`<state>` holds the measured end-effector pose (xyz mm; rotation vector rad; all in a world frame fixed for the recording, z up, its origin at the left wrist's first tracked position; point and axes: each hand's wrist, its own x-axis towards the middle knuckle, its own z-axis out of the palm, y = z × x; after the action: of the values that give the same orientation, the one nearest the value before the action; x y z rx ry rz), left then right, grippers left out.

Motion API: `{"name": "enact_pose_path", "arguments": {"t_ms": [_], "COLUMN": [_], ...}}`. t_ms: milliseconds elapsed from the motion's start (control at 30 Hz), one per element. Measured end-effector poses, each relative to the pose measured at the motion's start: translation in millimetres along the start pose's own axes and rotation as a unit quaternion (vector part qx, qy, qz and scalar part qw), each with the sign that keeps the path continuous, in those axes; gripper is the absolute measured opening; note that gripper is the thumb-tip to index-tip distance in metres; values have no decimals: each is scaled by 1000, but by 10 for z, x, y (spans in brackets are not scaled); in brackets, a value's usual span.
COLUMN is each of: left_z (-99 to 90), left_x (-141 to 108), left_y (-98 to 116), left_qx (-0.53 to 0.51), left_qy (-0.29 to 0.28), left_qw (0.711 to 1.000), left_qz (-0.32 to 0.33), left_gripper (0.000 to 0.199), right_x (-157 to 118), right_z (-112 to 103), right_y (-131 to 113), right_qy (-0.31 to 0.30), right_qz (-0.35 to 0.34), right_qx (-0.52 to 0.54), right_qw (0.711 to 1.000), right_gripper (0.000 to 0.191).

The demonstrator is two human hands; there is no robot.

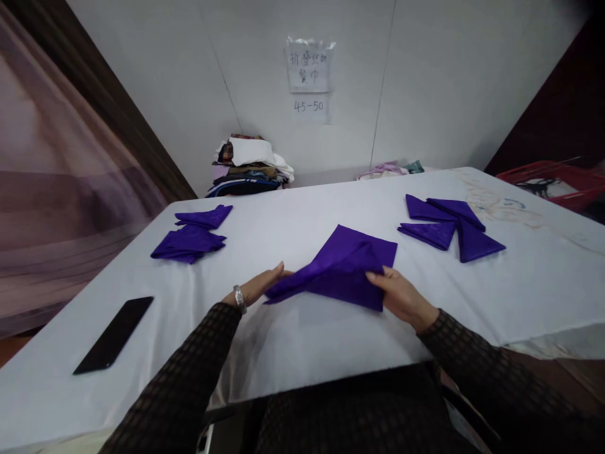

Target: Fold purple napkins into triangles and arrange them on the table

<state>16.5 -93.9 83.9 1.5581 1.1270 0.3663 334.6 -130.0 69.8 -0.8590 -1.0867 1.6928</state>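
Note:
A purple cloth napkin [352,258] lies partly unfolded in front of me, its far corner flat and its near layer lifted and creased. My right hand [401,293] pinches that napkin near its right side, thumb on top. At its narrow left end is my left hand [259,284], thumb raised and fingers stretched out; the fingertips are partly hidden behind the cloth. Several folded purple napkins [477,239] rest fanned out in triangles to the right. On the left sits a looser pile of purple napkins [186,243].
A black phone-like slab [113,334] lies on the white tablecloth [293,353] at left. Behind the table are stacked clothes [250,167] and more fabric [385,170]. A red basket [558,180] stands at far right. Handwritten paper signs [309,69] hang on the wall.

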Motion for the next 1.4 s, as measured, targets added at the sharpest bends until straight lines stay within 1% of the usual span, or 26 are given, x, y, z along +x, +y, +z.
{"name": "enact_pose_path", "arguments": {"t_ms": [33, 100, 133, 167, 200, 267, 333, 400, 500, 633, 733, 833, 967, 1167, 1267, 1400], "left_z": [-35, -41, -14, 26, 74, 169, 231, 253, 253, 281, 328, 368, 368, 301, 298, 319], "left_x": [120, 413, 575, 737, 892, 1155, 1336, 1433, 1473, 1437, 1380, 1309, 1223, 1166, 1185, 1228], "left_y": [20, 51, 61, 68, 71, 66, 48, 21, -22, -60, -61, -42, -12, 2, -19, -57], "left_qx": [-51, -141, -166, -169, -150, -82, -30, -12, -2, -8, -17, -23, -17, 27, 72, 125], "left_qy": [2, 14, 21, 31, 54, 130, 199, 230, 245, 246, 244, 235, 221, 217, 226, 234], "left_qw": [999, 989, 985, 985, 987, 987, 976, 969, 964, 965, 967, 970, 974, 974, 969, 961], "left_qz": [11, 36, 39, 29, 8, -44, -78, -90, -102, -91, -70, -50, -46, -67, -70, -76], "left_gripper": [77, 85, 86, 86, 84, 73, 61, 55, 49, 43, 43, 42, 42, 39, 35, 28], "right_x": [111, 344, 454, 551, 632, 736, 770, 764, 738, 720, 707, 696, 693, 692, 694, 726], "right_z": [-95, -301, -405, -505, -597, -747, -840, -881, -888, -919, -998, -1093, -1181, -1222, -1235, -1282], "right_y": [-29, -56, -51, -34, -7, 65, 134, 176, 180, 129, 83, 46, 10, -45, -71, -95], "right_qy": [41, 110, 145, 183, 219, 269, 277, 262, 247, 235, 216, 207, 202, 206, 209, 223], "right_qz": [-6, -4, 5, 21, 40, 70, 84, 87, 94, 96, 87, 88, 97, 118, 132, 141], "right_qx": [46, 110, 133, 152, 166, 180, 181, 175, 162, 158, 140, 98, 50, -23, -56, -114], "right_qw": [998, 988, 980, 971, 961, 944, 940, 945, 951, 954, 962, 969, 973, 971, 967, 958], "right_gripper": [22, 15, 10, 5, 4, 11, 13, 13, 15, 15, 15, 12, 7, 8, 6, 13]}}
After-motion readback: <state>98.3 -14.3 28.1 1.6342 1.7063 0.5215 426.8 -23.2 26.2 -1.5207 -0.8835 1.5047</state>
